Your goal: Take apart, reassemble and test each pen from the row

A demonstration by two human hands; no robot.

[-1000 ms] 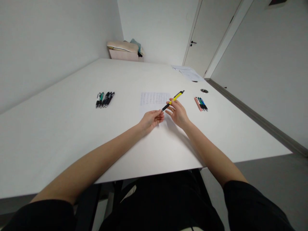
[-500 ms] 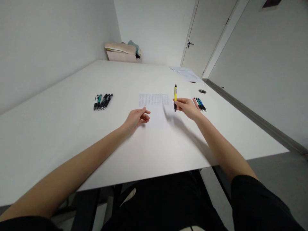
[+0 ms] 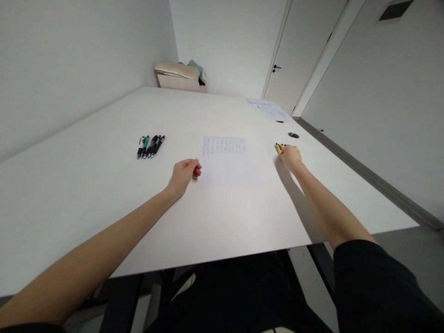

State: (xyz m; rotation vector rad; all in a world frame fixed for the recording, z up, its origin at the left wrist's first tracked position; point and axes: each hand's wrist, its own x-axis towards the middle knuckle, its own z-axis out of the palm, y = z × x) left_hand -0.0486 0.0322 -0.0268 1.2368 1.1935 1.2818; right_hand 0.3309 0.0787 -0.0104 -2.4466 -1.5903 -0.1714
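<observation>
My right hand [image 3: 290,155] is at the right side of the table, closed on a yellow pen [image 3: 278,148] with black ends. It covers most of the group of pens lying there; only a few tips show past the fingers. My left hand [image 3: 184,175] rests by the left edge of a printed sheet of paper [image 3: 225,169], with its fingers curled in and nothing visible in them. Rows of small print fill the upper part of the sheet. Farther left lies a row of several pens [image 3: 150,147], mostly black, one of them green.
The white table [image 3: 222,217] reaches to the far wall. More papers [image 3: 270,110] lie at its far right, near a round cable hole [image 3: 293,135]. Beyond the far edge stands a pale box [image 3: 178,82] with a cushion and cloth on it.
My right hand has moved right and down with the yellow pen, from above the sheet's right edge to the pens there. My left hand has drawn back a little left, its fingers curling in.
</observation>
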